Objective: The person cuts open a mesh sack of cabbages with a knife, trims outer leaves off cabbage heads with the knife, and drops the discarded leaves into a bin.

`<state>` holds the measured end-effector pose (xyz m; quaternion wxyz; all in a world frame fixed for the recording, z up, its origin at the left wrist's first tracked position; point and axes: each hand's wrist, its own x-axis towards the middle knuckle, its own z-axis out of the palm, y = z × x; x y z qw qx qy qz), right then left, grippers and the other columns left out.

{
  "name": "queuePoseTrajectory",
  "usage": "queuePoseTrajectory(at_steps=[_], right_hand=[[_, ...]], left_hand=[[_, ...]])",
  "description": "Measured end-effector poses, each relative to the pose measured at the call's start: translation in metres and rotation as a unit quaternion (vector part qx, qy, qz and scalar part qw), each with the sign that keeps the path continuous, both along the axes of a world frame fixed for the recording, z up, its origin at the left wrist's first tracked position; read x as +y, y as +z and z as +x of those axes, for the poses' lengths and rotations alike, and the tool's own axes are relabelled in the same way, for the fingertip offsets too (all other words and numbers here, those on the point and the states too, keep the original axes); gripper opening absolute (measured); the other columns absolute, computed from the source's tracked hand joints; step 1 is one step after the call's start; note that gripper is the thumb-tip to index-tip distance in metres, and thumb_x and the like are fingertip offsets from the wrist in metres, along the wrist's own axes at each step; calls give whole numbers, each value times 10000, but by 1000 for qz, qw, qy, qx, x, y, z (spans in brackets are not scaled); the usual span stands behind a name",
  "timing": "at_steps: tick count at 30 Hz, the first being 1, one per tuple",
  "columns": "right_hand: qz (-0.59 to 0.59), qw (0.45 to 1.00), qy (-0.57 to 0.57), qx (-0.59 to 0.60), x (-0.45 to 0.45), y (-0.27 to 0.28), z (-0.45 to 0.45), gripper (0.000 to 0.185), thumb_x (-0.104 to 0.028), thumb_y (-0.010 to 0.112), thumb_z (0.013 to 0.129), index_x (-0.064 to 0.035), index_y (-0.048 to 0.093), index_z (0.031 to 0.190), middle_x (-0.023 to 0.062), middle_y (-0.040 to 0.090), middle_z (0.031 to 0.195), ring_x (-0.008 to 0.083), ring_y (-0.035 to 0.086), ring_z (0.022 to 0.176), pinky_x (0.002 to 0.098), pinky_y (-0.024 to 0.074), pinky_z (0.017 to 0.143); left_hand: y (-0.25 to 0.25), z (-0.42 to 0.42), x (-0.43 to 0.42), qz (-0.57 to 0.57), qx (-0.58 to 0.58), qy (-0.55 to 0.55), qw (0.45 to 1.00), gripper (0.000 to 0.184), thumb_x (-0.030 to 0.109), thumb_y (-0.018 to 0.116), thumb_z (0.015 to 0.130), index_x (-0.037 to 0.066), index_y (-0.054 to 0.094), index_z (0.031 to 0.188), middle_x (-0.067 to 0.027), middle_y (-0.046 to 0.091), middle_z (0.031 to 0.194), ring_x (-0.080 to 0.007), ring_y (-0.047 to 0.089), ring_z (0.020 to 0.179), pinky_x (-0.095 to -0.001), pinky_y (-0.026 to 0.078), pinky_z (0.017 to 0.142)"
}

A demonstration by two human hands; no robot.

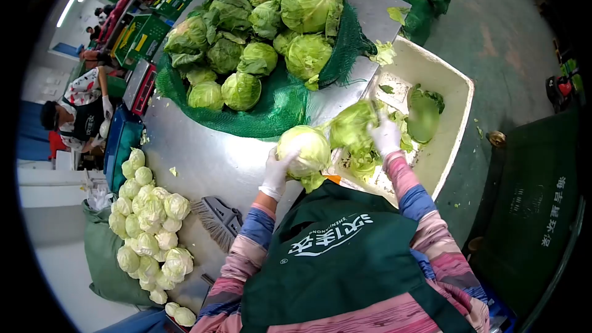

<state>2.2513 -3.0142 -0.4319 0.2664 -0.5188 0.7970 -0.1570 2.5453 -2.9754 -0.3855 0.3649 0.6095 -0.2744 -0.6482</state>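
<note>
Head view: hands apart, cabbage (306,150) cupped in the left hand (275,174) just beside the white bin (455,80), leaves (353,128) gripped by the right hand (386,135) over it. Cabbage could be dropped (gloved, one-handed hold, tbh) if tugged too hard.

A produce packing workroom

Cabbages (241,91) heaped on a metal table (216,161), stacked crates (145,34), workers' aprons (333,253).

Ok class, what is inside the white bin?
Loose green leaves show inside the white bin, over part of its stained floor. Whatever lies beneath them, or behind the right hand and the leaf it holds, cannot be seen.
</note>
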Motion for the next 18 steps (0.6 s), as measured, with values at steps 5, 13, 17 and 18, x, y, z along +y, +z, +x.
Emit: queuePoseTrajectory(at_steps=[5,13,17,18], right_hand=[[-121,983,27,138,8,15,-17,608,-524,569,875,-76,533,1284,194,649,948,300,671,831,416,543,724],[-124,961,194,-153,38,35,51,539,-471,426,957,-133,459,1376,229,668,835,424,636,775,468,507,733],[-58,960,261,-83,42,53,59,591,-476,399,964,-109,368,1427,252,644,741,420,635,713,491,502,672],[-42,959,275,-59,41,55,60,620,-483,391,965,-97,329,1446,254,639,724,418,637,711,495,500,665]], left_hand=[[-3,-25,-2,-282,-247,-131,918,1013,326,896,590,-80,344,1336,-221,454,1296,-295,464,1209,-359,384,1031],[-1,-22,-17,-337,-386,-220,830,1002,394,877,584,-60,380,1326,-226,447,1285,-336,444,1224,-385,371,1044],[-3,-30,-6,-287,-282,-184,897,995,403,869,592,-69,386,1323,-239,466,1283,-355,459,1209,-399,358,1054],[-5,-31,-4,-290,-285,-178,896,991,400,868,593,-72,389,1321,-243,471,1284,-363,465,1203,-404,357,1054]])
